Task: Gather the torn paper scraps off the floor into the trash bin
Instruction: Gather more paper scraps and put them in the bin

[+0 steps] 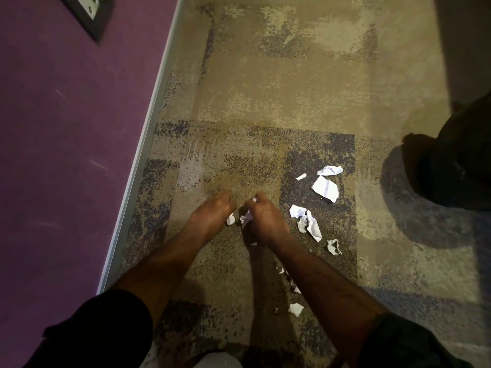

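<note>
Both hands reach down to the patterned carpet at the frame's middle. My left hand [212, 215] is curled with a small white scrap [230, 218] showing at its palm edge. My right hand [263, 217] is closed around crumpled white paper [245, 218]. Right of it on the carpet lie a flat torn sheet [325, 187], a crumpled scrap [330, 170], a long crumpled strip [307, 221] and a small curled scrap [334, 247]. Small bits [295, 308] lie under my right forearm. A black trash bin [457, 160] with a dark bag stands at the right edge.
A purple wall [66, 142] with a pale baseboard [138, 166] runs diagonally along the left. A dark-framed wall plate [91, 11] sits at top left. The carpet [279, 75] stretches away beyond the hands. A dark shadow surrounds the bin's base.
</note>
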Tool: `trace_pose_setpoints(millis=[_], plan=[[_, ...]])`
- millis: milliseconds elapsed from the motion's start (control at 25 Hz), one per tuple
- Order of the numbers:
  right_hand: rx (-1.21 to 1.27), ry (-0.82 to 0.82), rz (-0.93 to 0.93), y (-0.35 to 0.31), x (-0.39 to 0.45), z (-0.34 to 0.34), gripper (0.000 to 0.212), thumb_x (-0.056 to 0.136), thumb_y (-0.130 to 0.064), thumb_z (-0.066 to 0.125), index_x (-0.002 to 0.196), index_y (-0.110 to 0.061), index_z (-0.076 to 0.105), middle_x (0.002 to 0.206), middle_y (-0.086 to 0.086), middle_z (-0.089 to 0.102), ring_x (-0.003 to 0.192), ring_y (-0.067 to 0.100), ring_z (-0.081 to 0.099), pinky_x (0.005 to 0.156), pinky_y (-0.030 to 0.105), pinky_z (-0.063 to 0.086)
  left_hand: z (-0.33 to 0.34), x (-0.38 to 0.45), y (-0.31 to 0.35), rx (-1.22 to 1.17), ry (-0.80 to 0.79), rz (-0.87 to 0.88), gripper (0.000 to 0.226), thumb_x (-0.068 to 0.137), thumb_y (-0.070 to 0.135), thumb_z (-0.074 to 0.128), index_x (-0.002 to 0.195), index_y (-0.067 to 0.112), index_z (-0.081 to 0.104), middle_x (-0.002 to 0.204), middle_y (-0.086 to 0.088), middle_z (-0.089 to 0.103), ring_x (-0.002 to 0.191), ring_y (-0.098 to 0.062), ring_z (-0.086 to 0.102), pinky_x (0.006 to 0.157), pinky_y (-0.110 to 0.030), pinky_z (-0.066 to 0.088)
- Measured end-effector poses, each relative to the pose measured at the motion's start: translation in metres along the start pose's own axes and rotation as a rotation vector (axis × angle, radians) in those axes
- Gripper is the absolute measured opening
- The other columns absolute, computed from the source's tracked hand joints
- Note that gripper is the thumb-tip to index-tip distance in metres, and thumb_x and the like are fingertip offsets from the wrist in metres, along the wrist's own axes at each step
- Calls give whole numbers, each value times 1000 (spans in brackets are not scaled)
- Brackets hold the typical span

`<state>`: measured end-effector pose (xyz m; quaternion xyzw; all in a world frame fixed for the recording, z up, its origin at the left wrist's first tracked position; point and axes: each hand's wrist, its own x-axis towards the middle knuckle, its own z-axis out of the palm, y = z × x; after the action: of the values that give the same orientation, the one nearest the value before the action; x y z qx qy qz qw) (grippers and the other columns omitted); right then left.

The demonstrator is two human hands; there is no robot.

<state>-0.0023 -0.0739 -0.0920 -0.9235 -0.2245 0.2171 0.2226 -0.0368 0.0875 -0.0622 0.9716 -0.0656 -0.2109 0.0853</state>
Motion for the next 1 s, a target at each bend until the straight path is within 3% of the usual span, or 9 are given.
trace_pose_setpoints(millis=[120, 280, 360, 520, 680, 840, 1000], plan=[[74, 72, 25, 7, -1, -8, 21, 85, -6, 68, 105, -12, 69, 113, 13, 53, 88, 30, 62, 65, 30, 44, 1, 2, 5, -28, -4, -48, 25, 87, -1, 63, 108, 12, 68, 118, -8, 55, 97, -22, 57, 76, -32, 48], [148, 198, 56, 21, -3, -34, 30, 80, 5, 65, 107, -8, 68, 111, 16, 54, 88, 33, 60, 66, 28, 39, -7, 10, 19, -68, 77, -50, 19, 86, 3, 68, 101, 15, 70, 110, -5, 55, 84, -19, 57, 64, -28, 41], [172, 253, 64, 31, -7, -50, 31, 81, 5, 65, 109, -8, 68, 110, 16, 54, 92, 31, 59, 68, 31, 43, -21, 17, 33, -73, 118, -24, 19, 85, 2, 70, 99, 15, 69, 107, -5, 56, 86, -21, 57, 63, -29, 40], [214, 386, 130, 63, -18, -94, 30, 78, 5, 65, 103, -10, 69, 101, 9, 54, 91, 28, 58, 69, 27, 37, -60, 46, 72, -115, 216, 72, 14, 84, 3, 67, 91, 15, 65, 100, -4, 54, 82, -19, 55, 62, -33, 51], [278, 551, 188, 91, -27, -156, 34, 73, 6, 67, 100, -15, 71, 97, 0, 53, 86, 18, 56, 68, 18, 34, -99, 78, 118, -138, 327, 179, 19, 83, -1, 68, 96, 13, 67, 103, -6, 56, 84, -17, 51, 60, -31, 45], [283, 717, 173, 118, -45, -229, 32, 70, 7, 67, 97, -10, 73, 95, 6, 57, 83, 13, 52, 67, 5, 31, -145, 109, 176, -163, 385, 285, 12, 82, 0, 65, 91, 7, 69, 95, -12, 56, 81, -30, 57, 61, -40, 51], [302, 919, 228, 161, -75, -303, 31, 67, 2, 68, 93, -14, 74, 95, 9, 61, 84, 10, 53, 70, 9, 37, -178, 146, 258, -246, 435, 383, 15, 80, 2, 64, 90, 9, 72, 95, -14, 58, 84, -36, 61, 66, -43, 52]])
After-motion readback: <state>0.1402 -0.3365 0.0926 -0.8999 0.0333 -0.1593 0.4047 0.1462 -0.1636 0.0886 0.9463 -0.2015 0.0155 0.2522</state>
